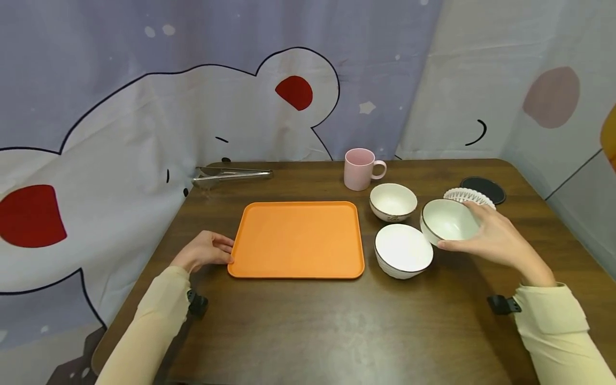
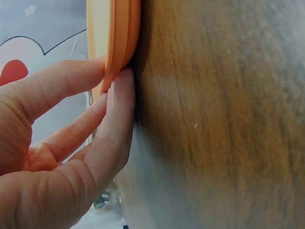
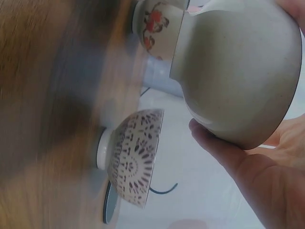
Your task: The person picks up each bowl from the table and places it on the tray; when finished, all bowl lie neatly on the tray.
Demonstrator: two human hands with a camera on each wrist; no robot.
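My left hand [image 1: 208, 250] pinches the left rim of an orange tray [image 1: 295, 240], thumb on top and fingers under the edge, as the left wrist view shows. On the right, my right hand [image 1: 495, 235] grips a pale bowl [image 1: 449, 220] by its sides, held up off the table and tilted. The bowl's plain outside and foot fill much of the right wrist view. Close beside it stands a white bowl [image 1: 403, 250]. Behind that is a bowl with red flowers [image 3: 155, 26]. A scalloped, patterned bowl [image 3: 136, 157] is partly hidden behind my right hand in the head view.
A pink mug [image 1: 358, 170] stands at the table's back, its handle to the right. Metal tongs [image 1: 233, 175] lie at the back left. A black round coaster [image 1: 485, 189] lies at the back right. The wooden table [image 1: 289, 331] ends against a printed curtain.
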